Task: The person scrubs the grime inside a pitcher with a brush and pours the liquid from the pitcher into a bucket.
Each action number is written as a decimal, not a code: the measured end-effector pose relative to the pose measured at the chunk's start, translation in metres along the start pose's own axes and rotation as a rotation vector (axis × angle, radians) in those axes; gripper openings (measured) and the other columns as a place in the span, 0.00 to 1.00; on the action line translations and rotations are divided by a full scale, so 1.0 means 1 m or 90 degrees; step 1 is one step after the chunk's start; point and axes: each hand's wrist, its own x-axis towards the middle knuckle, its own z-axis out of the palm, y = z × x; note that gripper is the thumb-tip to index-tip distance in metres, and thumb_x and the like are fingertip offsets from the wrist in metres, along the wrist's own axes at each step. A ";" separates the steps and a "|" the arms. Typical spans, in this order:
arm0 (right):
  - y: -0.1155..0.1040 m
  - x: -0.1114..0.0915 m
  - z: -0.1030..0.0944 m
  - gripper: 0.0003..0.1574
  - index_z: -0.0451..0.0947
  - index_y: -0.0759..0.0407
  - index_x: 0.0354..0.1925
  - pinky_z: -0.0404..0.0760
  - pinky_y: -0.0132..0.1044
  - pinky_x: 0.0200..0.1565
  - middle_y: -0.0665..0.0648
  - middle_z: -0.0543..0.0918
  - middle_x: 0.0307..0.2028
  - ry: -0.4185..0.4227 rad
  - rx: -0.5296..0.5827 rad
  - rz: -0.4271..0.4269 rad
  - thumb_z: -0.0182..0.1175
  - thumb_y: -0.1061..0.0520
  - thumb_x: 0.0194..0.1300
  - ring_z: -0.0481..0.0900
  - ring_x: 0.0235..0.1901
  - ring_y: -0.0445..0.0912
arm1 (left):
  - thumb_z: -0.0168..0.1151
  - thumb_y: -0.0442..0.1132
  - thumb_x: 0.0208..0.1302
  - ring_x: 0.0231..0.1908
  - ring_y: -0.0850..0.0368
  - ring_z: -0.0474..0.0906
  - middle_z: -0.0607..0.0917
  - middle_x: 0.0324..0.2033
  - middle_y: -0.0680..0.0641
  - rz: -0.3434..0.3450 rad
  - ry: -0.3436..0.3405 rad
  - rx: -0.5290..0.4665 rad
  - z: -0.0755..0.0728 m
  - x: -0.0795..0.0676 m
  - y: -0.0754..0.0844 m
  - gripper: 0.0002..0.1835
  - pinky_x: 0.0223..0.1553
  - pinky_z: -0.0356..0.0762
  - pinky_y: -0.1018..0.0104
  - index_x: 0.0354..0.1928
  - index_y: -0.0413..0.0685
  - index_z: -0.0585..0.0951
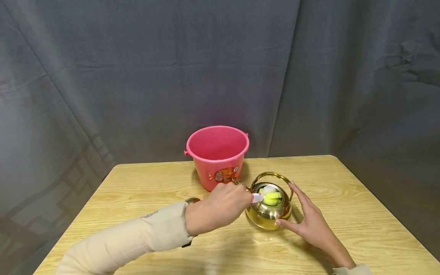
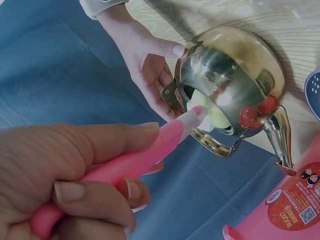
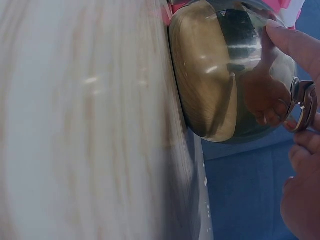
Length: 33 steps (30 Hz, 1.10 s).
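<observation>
My left hand (image 1: 220, 204) grips the pink handle (image 2: 135, 157) of a sponge brush. Its yellow-green and white head (image 1: 272, 196) sits inside the opening of a gold metal kettle (image 1: 262, 219), which stands upright on the table without a lid on. At the kettle's right side, my right hand (image 1: 311, 225) holds it, thumb on the shiny body and fingers by the base of the raised handle (image 1: 273, 174). The lower part of the brush head is hidden inside the kettle. The spout (image 2: 281, 137) points toward the bucket.
A pink bucket (image 1: 218, 158) with a printed label stands behind the kettle, near the table's back edge. A small round metal thing (image 1: 192, 200) is mostly hidden behind my left forearm. A perforated round piece (image 2: 314, 92) shows at the left wrist view's edge. Grey curtains surround the wooden table (image 1: 343, 198).
</observation>
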 end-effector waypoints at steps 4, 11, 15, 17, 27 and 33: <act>0.000 0.000 0.000 0.66 0.42 0.39 0.68 0.58 0.66 0.46 0.51 0.49 0.66 0.000 0.000 0.000 0.70 0.38 0.37 0.54 0.59 0.64 | 0.57 0.33 0.54 0.15 0.58 0.69 0.72 0.16 0.53 -0.001 0.006 0.004 0.000 -0.001 0.000 0.08 0.08 0.63 0.68 0.21 0.52 0.77; 0.000 0.000 0.000 0.66 0.42 0.39 0.68 0.58 0.67 0.46 0.51 0.49 0.66 -0.003 0.000 0.002 0.70 0.38 0.37 0.54 0.59 0.64 | 0.55 0.32 0.53 0.15 0.57 0.70 0.70 0.14 0.53 -0.024 -0.022 -0.030 -0.002 0.001 -0.004 0.10 0.09 0.65 0.66 0.17 0.51 0.74; 0.000 0.001 0.000 0.66 0.42 0.39 0.68 0.58 0.67 0.46 0.52 0.49 0.66 -0.001 0.000 0.004 0.70 0.37 0.37 0.54 0.59 0.64 | 0.57 0.33 0.52 0.16 0.59 0.68 0.70 0.13 0.55 -0.045 -0.049 -0.104 -0.005 0.004 -0.013 0.13 0.12 0.66 0.66 0.14 0.54 0.70; 0.000 0.001 0.000 0.66 0.43 0.39 0.68 0.58 0.67 0.46 0.53 0.49 0.66 0.001 0.000 0.003 0.70 0.37 0.36 0.54 0.59 0.64 | 0.59 0.33 0.50 0.16 0.59 0.68 0.70 0.13 0.56 -0.052 -0.057 -0.135 -0.006 0.005 -0.016 0.13 0.13 0.66 0.67 0.14 0.55 0.70; 0.000 0.000 0.000 0.66 0.43 0.39 0.68 0.58 0.66 0.46 0.53 0.51 0.66 0.004 -0.002 -0.008 0.70 0.38 0.37 0.55 0.59 0.63 | 0.63 0.35 0.49 0.17 0.59 0.69 0.70 0.13 0.56 -0.080 -0.085 -0.169 -0.015 0.008 -0.024 0.11 0.16 0.67 0.66 0.16 0.55 0.74; 0.001 0.000 0.000 0.66 0.43 0.40 0.68 0.58 0.66 0.47 0.55 0.51 0.66 0.002 -0.005 -0.005 0.70 0.38 0.37 0.55 0.59 0.63 | 0.62 0.34 0.49 0.18 0.59 0.69 0.71 0.14 0.56 -0.089 -0.093 -0.162 -0.022 0.007 -0.024 0.11 0.16 0.67 0.65 0.16 0.55 0.73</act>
